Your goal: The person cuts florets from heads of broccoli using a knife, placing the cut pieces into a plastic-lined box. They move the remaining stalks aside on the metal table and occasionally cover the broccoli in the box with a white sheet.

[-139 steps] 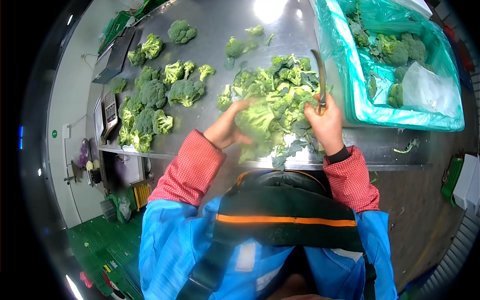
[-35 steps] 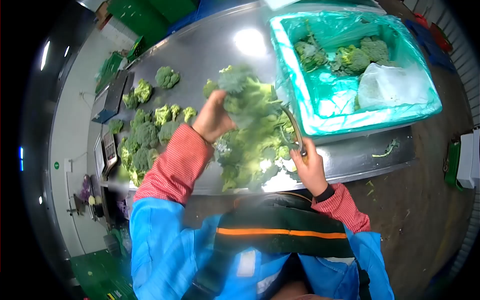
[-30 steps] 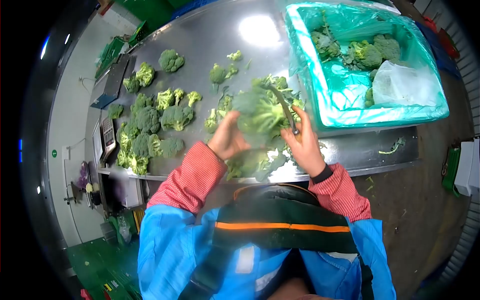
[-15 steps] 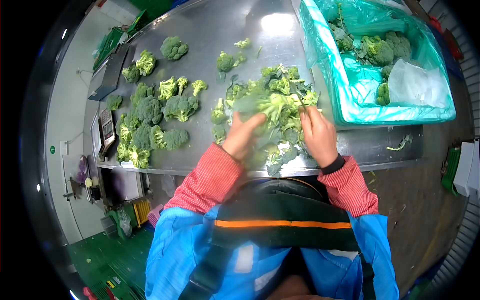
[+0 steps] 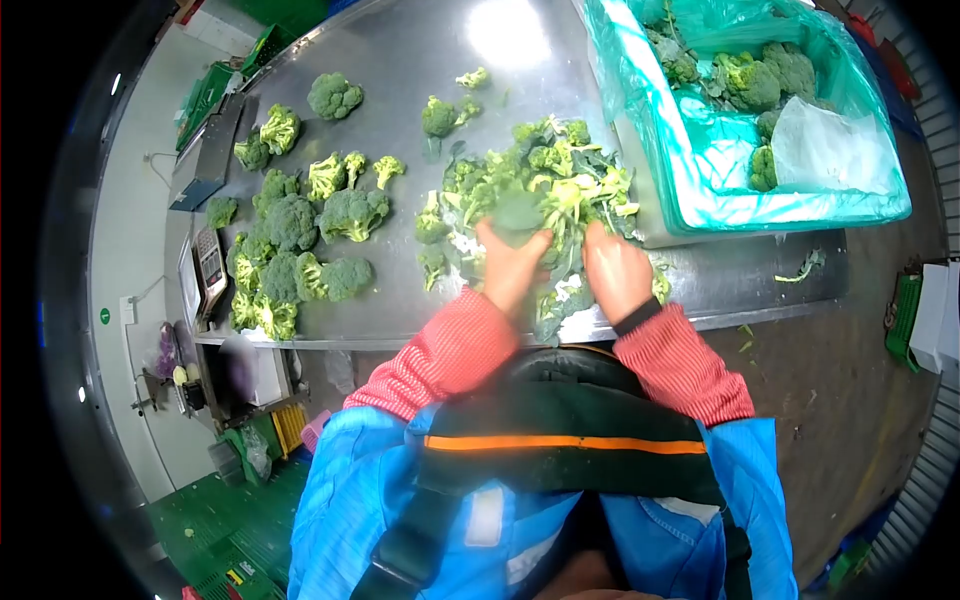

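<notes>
A broccoli piece [image 5: 519, 212], blurred by motion, is in my left hand [image 5: 512, 262], whose thumb and fingers close on its lower side. Right beside it, my right hand [image 5: 615, 268] has its fingers curled at the stalks; what it grips is hidden. Beneath and beyond both hands lies a heap of broccoli trimmings and florets [image 5: 560, 160] on the steel table [image 5: 440, 50]. To the left, several broccoli heads [image 5: 292, 222] form a loose group.
A crate lined with green plastic [image 5: 700, 212] at the upper right holds broccoli and a white sheet [image 5: 835, 150]. A scale [image 5: 210, 262] stands at the table's left edge. A leaf scrap [image 5: 803, 267] lies at the right.
My right hand has moved left and nearer to my left hand, its fingers now curled lower. My left hand has shifted slightly right. The camera view has shifted a little.
</notes>
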The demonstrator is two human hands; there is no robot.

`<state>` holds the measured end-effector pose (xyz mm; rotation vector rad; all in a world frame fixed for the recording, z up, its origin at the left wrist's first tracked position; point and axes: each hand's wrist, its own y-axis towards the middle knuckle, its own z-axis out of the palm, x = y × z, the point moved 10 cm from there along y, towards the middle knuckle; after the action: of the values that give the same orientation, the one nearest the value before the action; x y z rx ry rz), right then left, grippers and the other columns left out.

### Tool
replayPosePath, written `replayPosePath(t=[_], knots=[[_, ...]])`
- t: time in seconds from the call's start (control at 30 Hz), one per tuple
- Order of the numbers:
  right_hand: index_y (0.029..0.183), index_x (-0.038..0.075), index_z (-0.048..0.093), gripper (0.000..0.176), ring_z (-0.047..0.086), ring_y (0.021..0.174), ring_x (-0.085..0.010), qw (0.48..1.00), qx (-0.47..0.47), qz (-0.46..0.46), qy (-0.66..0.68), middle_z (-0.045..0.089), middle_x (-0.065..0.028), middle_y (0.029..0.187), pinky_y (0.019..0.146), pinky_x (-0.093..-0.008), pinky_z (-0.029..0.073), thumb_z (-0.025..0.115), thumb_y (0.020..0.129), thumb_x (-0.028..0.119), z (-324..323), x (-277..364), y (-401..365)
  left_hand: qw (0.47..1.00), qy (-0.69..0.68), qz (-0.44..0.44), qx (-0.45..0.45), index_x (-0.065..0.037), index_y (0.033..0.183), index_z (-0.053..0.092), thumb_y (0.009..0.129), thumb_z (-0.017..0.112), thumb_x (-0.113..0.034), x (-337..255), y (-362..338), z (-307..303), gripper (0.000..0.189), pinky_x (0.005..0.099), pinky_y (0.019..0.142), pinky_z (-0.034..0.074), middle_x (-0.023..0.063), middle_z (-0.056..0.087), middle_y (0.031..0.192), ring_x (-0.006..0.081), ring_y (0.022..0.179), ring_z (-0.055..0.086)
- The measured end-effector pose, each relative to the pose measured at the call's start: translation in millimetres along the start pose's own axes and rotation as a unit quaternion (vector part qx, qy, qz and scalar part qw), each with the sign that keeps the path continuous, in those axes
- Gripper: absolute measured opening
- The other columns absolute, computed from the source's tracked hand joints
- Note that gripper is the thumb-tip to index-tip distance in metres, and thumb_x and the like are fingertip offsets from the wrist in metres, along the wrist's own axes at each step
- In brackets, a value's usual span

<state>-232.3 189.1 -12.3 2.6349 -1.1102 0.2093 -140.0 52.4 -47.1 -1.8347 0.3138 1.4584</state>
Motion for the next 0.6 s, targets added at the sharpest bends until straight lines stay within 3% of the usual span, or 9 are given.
replayPosePath(t=[0.03, 0.13, 0.17, 0.23, 0.3, 0.33, 0.5, 0.53, 0.6], knots=[[0.084, 0.01, 0.055, 0.004, 0.067, 0.054, -0.0265, 1.0, -0.003, -0.004, 0.008, 0.063, -0.0111, 0.063, 0.045, -0.0359, 0.052, 0.057, 0.087, 0.01, 9, -2, 4, 0.999, -0.022, -0.022, -0.008, -0.009, 0.139, 0.022, 0.08, 0.078, -0.016, -13, -16, 7, 0.081, 0.0389, 0.069, 0.058, 0.0158, 0.052, 0.123, 0.0251, 0.102, 0.058], [0.089, 0.004, 0.06, 0.017, 0.067, 0.067, -0.0382, 0.988, 0.08, 0.031, 0.128, 0.066, -0.0198, 0.07, 0.06, -0.048, 0.054, 0.053, 0.094, 0.019, 30, -16, 15, 0.991, -0.004, 0.128, 0.047, -0.01, 0.137, 0.023, 0.082, 0.074, -0.015, -36, -11, 10, 0.075, 0.0406, 0.07, 0.059, 0.0149, 0.051, 0.125, 0.0277, 0.108, 0.057], [0.091, 0.003, 0.06, 0.021, 0.066, 0.07, -0.0419, 0.971, 0.089, 0.058, 0.212, 0.066, -0.0219, 0.074, 0.063, -0.0508, 0.052, 0.051, 0.096, 0.022, 29, -24, 12, 0.992, -0.095, -0.051, 0.065, -0.012, 0.137, 0.024, 0.084, 0.071, -0.015, -4, -11, 3, 0.071, 0.0437, 0.074, 0.06, 0.0146, 0.047, 0.132, 0.0302, 0.113, 0.057], [0.098, 0.003, 0.06, 0.025, 0.061, 0.076, -0.0482, 0.923, 0.09, 0.103, 0.361, 0.065, -0.026, 0.079, 0.067, -0.0536, 0.049, 0.049, 0.099, 0.026, 16, -36, 5, 0.977, -0.138, -0.103, 0.125, -0.015, 0.142, 0.024, 0.086, 0.068, -0.019, -16, -9, -12, 0.071, 0.0497, 0.08, 0.059, 0.015, 0.039, 0.141, 0.0322, 0.121, 0.052], [0.11, 0.005, 0.06, 0.026, 0.065, 0.073, -0.0402, 0.891, 0.102, 0.12, 0.426, 0.066, -0.0219, 0.078, 0.065, -0.0464, 0.049, 0.057, 0.096, 0.027, -8, -30, 1, 0.965, -0.1, -0.099, 0.219, -0.016, 0.151, 0.023, 0.09, 0.066, -0.027, -30, -4, -22, 0.075, 0.0527, 0.083, 0.059, 0.0128, 0.035, 0.147, 0.0314, 0.134, 0.042], [0.116, 0.006, 0.059, 0.03, 0.066, 0.069, -0.0354, 0.873, 0.099, 0.123, 0.461, 0.066, -0.0194, 0.078, 0.065, -0.0427, 0.05, 0.061, 0.094, 0.027, -20, -21, 3, 0.965, -0.081, -0.107, 0.224, -0.014, 0.151, 0.027, 0.095, 0.063, -0.038, -31, -2, -30, 0.071, 0.0483, 0.081, 0.062, 0.0125, 0.047, 0.142, 0.0294, 0.123, 0.057], [0.129, 0.003, 0.052, 0.047, 0.058, 0.063, -0.015, 0.82, 0.083, 0.05, 0.564, 0.063, -0.0071, 0.081, 0.061, -0.0291, 0.048, 0.07, 0.092, 0.027, -38, 15, 29, 0.888, -0.16, -0.161, 0.4, -0.017, 0.157, 0.017, 0.092, 0.065, -0.051, -55, -29, -12, 0.088, 0.0479, 0.082, 0.061, 0.0104, 0.038, 0.149, 0.0266, 0.132, 0.047], [0.131, 0.002, 0.051, 0.05, 0.056, 0.063, -0.0126, 0.797, 0.072, 0.05, 0.598, 0.062, -0.0051, 0.082, 0.06, -0.0269, 0.047, 0.07, 0.092, 0.026, -34, 14, 31, 0.91, -0.091, -0.115, 0.388, -0.017, 0.157, 0.016, 0.09, 0.066, -0.052, -60, -28, -15, 0.091, 0.048, 0.084, 0.06, 0.0105, 0.035, 0.149, 0.0258, 0.13, 0.047], [0.124, 0.001, 0.053, 0.04, 0.054, 0.061, -0.0078, 0.677, 0.126, 0.158, 0.708, 0.059, -0.0009, 0.076, 0.055, -0.0225, 0.043, 0.068, 0.095, 0.025, -12, 8, 22, 0.937, 0.017, -0.024, 0.348, -0.016, 0.158, 0.013, 0.087, 0.07, -0.047, -65, -29, -20, 0.096, 0.0452, 0.088, 0.057, 0.0119, 0.033, 0.149, 0.0239, 0.124, 0.05]])
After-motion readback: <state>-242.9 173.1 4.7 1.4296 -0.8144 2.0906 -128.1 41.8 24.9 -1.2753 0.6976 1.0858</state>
